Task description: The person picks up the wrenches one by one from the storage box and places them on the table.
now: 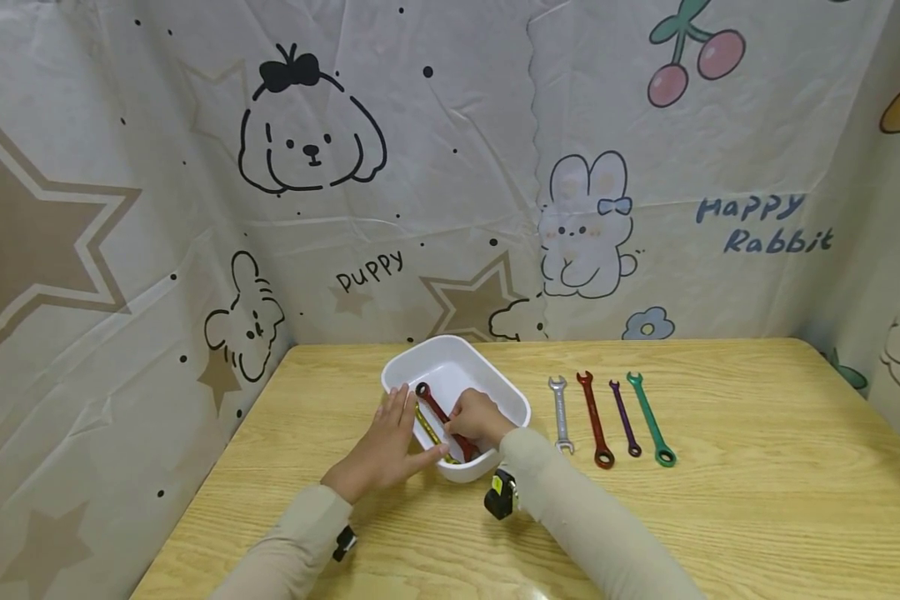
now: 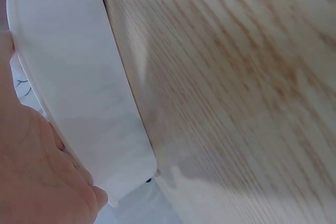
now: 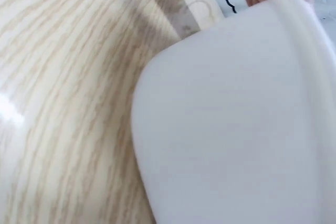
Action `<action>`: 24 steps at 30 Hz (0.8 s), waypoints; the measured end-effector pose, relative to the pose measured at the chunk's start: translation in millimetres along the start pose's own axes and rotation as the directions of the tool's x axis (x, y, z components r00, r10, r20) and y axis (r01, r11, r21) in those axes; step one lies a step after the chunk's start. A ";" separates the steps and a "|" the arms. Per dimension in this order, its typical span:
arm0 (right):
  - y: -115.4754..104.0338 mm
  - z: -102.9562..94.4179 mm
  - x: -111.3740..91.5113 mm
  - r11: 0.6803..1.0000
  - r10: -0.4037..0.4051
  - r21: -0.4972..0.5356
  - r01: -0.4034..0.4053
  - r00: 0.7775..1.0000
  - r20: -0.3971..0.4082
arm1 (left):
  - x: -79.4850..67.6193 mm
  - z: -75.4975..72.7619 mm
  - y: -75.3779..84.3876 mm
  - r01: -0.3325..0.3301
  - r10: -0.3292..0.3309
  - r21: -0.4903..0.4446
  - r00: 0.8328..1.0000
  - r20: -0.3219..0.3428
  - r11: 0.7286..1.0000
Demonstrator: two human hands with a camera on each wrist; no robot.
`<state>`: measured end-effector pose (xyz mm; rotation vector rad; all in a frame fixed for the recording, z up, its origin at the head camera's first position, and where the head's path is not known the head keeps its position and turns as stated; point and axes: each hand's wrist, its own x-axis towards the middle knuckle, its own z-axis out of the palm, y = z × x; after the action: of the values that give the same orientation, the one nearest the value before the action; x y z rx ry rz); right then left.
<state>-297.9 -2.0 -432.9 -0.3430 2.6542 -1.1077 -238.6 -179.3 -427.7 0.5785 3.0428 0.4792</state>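
Observation:
A white plastic bin [image 1: 467,474] stands on the table in the head view. In it lie a red combination wrench [image 1: 435,406] and a gold-yellow wrench [image 1: 427,426], side by side and slanting. My right hand [image 1: 482,417] reaches over the bin's right side and pinches the red wrench near its middle. The left hand [image 1: 382,447] rests along the left rim, fingers straight and thumb over the near edge. The left wrist view has that hand against the bin's outer wall [image 2: 79,77]. Only the bin's outside wall [image 3: 226,119] fills the right wrist view, hiding the right fingers.
To the right of the bin a row of wrenches lies on the wooden table [image 1: 780,467]: silver [image 1: 560,414], red [image 1: 594,417], purple [image 1: 625,418] and green [image 1: 650,417]. A printed cloth [image 1: 450,192] hangs behind the table and along its sides.

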 end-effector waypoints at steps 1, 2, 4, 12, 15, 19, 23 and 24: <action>0.1 -1.3 -0.1 1.000 -0.008 0.011 0.008 1.000 0.000 | -0.1 0.3 -0.5 0.000 0.000 0.003 1.000 0.001 1.000; 0.2 -2.7 0.0 1.000 -0.016 0.022 0.016 1.000 0.000 | -0.3 0.6 -1.1 -0.004 0.004 0.003 1.000 0.000 1.000; 0.6 -5.2 0.0 0.999 -0.032 0.033 0.032 0.999 -0.013 | -0.4 1.5 -2.2 -0.007 0.007 0.004 1.000 -0.001 1.000; -1.5 -9.6 0.8 0.997 -0.022 0.072 0.025 0.999 -0.044 | -0.9 3.1 -3.3 0.019 -0.019 0.017 1.000 0.015 1.000; -3.0 -9.7 0.4 0.996 -0.030 0.088 0.035 0.998 -0.060 | -1.2 3.3 -3.4 0.018 -0.018 0.009 1.000 0.010 1.000; -3.8 -11.8 0.0 0.993 -0.026 0.110 0.033 0.998 -0.060 | -0.4 4.0 -3.5 0.008 -0.008 -0.005 1.000 -0.001 1.000; -5.1 -18.6 -1.1 0.988 -0.018 0.151 0.028 0.998 -0.068 | 0.9 3.7 -3.1 0.006 -0.006 0.002 1.000 0.002 1.000; -5.6 -20.9 -1.4 0.986 -0.022 0.161 0.034 0.997 -0.074 | 1.2 3.6 -3.1 0.005 -0.005 0.003 1.000 0.005 1.000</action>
<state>-302.5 8.4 -414.4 -0.3155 2.6041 -1.3594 -240.6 -180.5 -432.0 0.5719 3.0400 0.4727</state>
